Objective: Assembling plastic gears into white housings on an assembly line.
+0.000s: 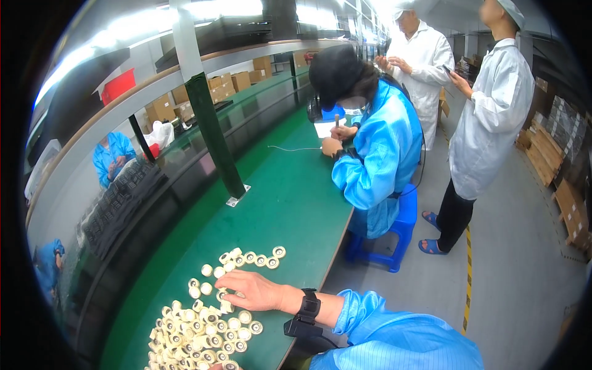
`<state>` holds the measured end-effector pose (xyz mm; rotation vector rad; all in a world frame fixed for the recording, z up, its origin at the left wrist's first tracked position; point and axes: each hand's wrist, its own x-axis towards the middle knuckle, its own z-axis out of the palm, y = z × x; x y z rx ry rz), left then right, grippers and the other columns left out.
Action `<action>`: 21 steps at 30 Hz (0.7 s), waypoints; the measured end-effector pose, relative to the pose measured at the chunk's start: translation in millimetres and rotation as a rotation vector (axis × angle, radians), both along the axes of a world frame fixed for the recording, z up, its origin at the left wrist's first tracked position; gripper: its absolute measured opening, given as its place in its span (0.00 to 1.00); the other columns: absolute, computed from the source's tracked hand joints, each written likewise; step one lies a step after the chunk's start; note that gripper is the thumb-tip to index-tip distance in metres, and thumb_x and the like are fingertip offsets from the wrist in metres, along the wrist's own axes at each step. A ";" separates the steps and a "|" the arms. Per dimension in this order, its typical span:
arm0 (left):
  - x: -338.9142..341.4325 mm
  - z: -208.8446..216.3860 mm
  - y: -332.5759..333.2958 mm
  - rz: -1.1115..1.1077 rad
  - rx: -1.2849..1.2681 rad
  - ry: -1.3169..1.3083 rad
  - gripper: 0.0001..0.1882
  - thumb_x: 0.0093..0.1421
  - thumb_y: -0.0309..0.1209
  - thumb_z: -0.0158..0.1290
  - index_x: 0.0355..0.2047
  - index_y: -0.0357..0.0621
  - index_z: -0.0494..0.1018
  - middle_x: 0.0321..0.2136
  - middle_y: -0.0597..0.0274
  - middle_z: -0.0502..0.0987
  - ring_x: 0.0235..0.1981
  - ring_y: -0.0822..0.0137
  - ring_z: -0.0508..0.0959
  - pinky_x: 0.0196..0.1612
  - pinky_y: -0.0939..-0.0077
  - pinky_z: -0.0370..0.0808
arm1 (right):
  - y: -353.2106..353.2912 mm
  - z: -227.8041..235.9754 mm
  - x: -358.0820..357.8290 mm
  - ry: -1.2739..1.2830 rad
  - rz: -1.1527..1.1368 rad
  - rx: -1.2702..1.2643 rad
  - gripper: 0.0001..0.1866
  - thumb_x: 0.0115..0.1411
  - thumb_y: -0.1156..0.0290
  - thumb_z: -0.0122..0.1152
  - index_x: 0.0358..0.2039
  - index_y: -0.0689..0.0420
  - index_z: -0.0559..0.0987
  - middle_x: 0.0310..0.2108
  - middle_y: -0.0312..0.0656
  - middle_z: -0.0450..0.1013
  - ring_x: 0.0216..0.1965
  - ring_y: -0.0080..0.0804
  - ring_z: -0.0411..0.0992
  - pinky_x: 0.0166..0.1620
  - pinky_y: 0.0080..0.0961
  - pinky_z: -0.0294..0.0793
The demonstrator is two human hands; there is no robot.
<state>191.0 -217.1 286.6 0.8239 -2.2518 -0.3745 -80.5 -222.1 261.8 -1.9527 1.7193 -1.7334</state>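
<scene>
My right hand (pixel 251 291) reaches in from the lower right over the green table, palm down, its fingers curled about a small cream round part (pixel 222 295) with a dark centre. Similar parts lie right beside the fingertips. Below it spreads a large heap of cream round parts (pixel 196 330), some showing ridged rims and dark centres, others lying on their sides. Beyond the hand, several more parts (pixel 250 257) form a loose curved row. Of my left hand (pixel 216 367) only a sliver shows at the lower edge by the heap; its fingers are hidden.
The green table (pixel 283 222) runs away from me, with a dark green post (pixel 213 135) standing on it. Farther along, a blue-clad co-worker (pixel 382 148) sits on a blue stool (pixel 401 228), handling a thin wire. Two people in white coats (pixel 490 117) stand on the right.
</scene>
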 end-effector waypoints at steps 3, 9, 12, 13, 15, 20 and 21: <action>5.4 -1.8 -2.3 -0.004 0.002 0.040 0.19 0.51 0.24 0.59 0.43 0.35 0.70 0.36 0.50 0.71 0.38 0.55 0.71 0.43 0.66 0.69 | 0.6 0.7 0.9 -0.001 -0.018 0.020 0.14 0.55 0.71 0.57 0.41 0.62 0.74 0.40 0.47 0.72 0.42 0.45 0.71 0.44 0.35 0.73; 11.0 0.6 -1.3 0.012 0.136 0.151 0.17 0.53 0.23 0.58 0.43 0.35 0.69 0.38 0.52 0.71 0.40 0.59 0.72 0.44 0.69 0.69 | 6.4 21.2 13.2 0.014 0.084 -0.175 0.16 0.54 0.74 0.58 0.45 0.60 0.74 0.44 0.46 0.73 0.44 0.43 0.71 0.45 0.33 0.73; 18.7 -13.4 -7.3 -0.007 0.457 0.324 0.13 0.58 0.25 0.54 0.43 0.35 0.69 0.38 0.55 0.71 0.40 0.64 0.71 0.44 0.71 0.69 | 19.2 39.6 50.1 0.098 0.288 -0.293 0.19 0.53 0.78 0.58 0.48 0.59 0.73 0.42 0.46 0.72 0.40 0.42 0.72 0.42 0.33 0.73; 15.0 -5.3 -6.2 -0.011 0.458 0.324 0.13 0.58 0.25 0.54 0.43 0.35 0.69 0.38 0.55 0.71 0.40 0.64 0.71 0.44 0.71 0.69 | 23.6 42.3 61.6 0.132 0.334 -0.319 0.19 0.53 0.77 0.58 0.48 0.59 0.73 0.42 0.46 0.72 0.40 0.42 0.72 0.42 0.33 0.73; 8.4 13.3 -3.2 -0.104 0.819 0.496 0.11 0.64 0.29 0.48 0.43 0.35 0.69 0.38 0.58 0.72 0.39 0.68 0.71 0.44 0.76 0.68 | 27.0 41.9 77.9 0.135 0.383 -0.338 0.19 0.51 0.77 0.59 0.46 0.58 0.73 0.40 0.46 0.71 0.41 0.42 0.71 0.41 0.33 0.74; 4.6 9.8 -2.1 -0.249 0.957 0.641 0.13 0.66 0.32 0.45 0.44 0.35 0.70 0.40 0.58 0.73 0.39 0.70 0.72 0.43 0.79 0.68 | 23.7 29.3 96.5 0.166 0.493 -0.268 0.14 0.56 0.71 0.59 0.43 0.59 0.77 0.42 0.47 0.73 0.42 0.47 0.71 0.44 0.37 0.72; 7.4 6.5 -3.7 -0.229 0.986 0.654 0.13 0.66 0.32 0.45 0.44 0.35 0.70 0.41 0.57 0.72 0.39 0.71 0.72 0.45 0.79 0.68 | 22.9 30.3 98.3 0.168 0.495 -0.269 0.14 0.56 0.71 0.59 0.43 0.59 0.77 0.42 0.47 0.73 0.42 0.47 0.71 0.44 0.37 0.72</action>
